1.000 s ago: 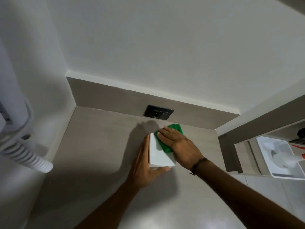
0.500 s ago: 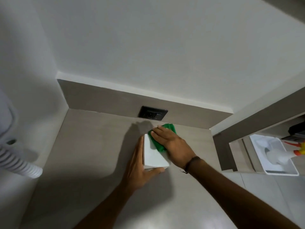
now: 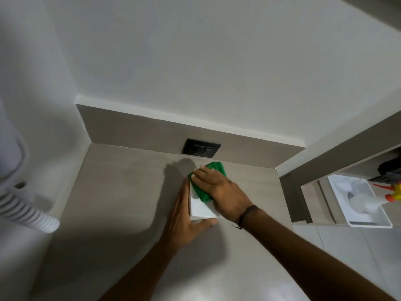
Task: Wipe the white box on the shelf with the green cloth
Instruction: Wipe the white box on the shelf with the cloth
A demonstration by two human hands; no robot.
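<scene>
Reaching in from the near edge, 2 bare forearms meet at the white box point(image 3: 200, 206), which sits on the grey shelf point(image 3: 121, 192) a little in front of the black socket plate point(image 3: 201, 148). The left hand point(image 3: 184, 216) cups the box's left side: its fingers point(image 3: 184, 192) lie flat along that long face, with the thumb hooked under the near end, so it grips the box. The right hand point(image 3: 221, 192), a dark band at its wrist, presses the green cloth point(image 3: 206, 185) flat onto the top of the box with fingers spread and extended, not curled around anything. The box is plain, smooth and rectangular, with crisp edges and no markings that show. Its long axis runs from the near edge of the shelf toward the socket plate, tilted slightly left at the far end. The cloth covers the far half of the top and bunches out beyond the fingertips, just short of the socket plate. Right of the box, well apart, a white tray point(image 3: 360, 222) holds a spray bottle point(image 3: 368, 203).
</scene>
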